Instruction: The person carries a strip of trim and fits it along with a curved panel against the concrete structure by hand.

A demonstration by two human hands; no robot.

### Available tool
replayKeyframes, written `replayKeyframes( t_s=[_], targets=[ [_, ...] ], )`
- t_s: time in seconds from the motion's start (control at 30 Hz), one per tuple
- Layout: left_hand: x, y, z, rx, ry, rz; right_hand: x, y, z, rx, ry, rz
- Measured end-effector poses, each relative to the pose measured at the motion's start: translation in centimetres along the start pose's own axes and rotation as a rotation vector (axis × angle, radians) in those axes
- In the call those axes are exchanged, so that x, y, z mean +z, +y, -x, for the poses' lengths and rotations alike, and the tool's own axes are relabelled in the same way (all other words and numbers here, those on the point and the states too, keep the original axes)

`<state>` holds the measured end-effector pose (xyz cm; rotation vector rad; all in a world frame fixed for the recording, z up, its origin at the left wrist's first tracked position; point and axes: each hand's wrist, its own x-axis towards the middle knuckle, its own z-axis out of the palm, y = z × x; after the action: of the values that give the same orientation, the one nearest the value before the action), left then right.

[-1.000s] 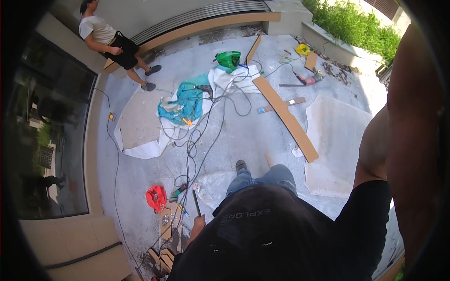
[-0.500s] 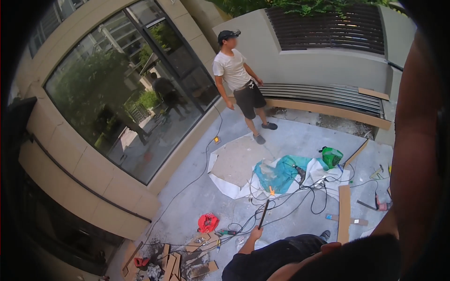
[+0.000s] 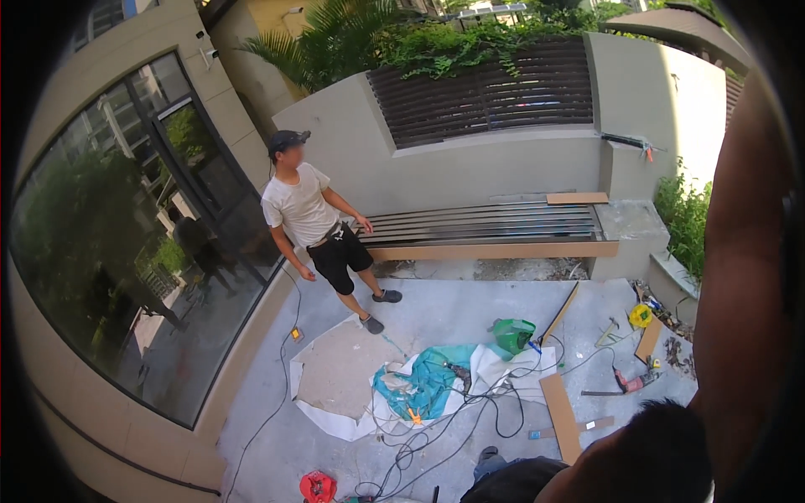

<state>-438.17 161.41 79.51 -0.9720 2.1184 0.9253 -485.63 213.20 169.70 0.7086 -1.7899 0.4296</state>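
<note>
Neither of my hands is in the picture. A bare arm (image 3: 742,285), which looks like my own right arm, rises large and close along the right rim, and its hand is out of view. Just below me at the lower edge is a co-worker with dark hair (image 3: 650,453) and dark clothes, whose hands are hidden. Across the floor another co-worker (image 3: 302,210) in a white shirt, black shorts and a cap stands with both arms lowered. Between them a teal plastic sheet (image 3: 436,381) lies crumpled with dark cables (image 3: 495,401) tangled beside it.
A slatted metal frame (image 3: 478,225) with a brown board (image 3: 495,251) along its front lies by the wall. A green bag (image 3: 513,335), a loose board (image 3: 560,415), a red power tool (image 3: 637,381) and a red bag (image 3: 317,486) lie about. A large window (image 3: 126,277) is at left.
My view has swung up and to the right, so the scene sits further left and lower. The near co-worker's hand and dark rod have mostly left the view at the bottom.
</note>
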Motion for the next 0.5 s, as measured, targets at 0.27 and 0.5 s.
replayKeyframes(
  t_s=[0.27, 0.5],
  targets=[
    [-24.5, 16.9, -14.8, 0.281, 0.443, -0.141, -1.8, -0.2, -0.5, 0.028, -0.049, 0.080],
    [-63.2, 47.4, -1.4, 0.615, 1.281, -0.815, -0.3, -1.7, 0.1, 0.030, -0.067, 0.072]
  ],
)
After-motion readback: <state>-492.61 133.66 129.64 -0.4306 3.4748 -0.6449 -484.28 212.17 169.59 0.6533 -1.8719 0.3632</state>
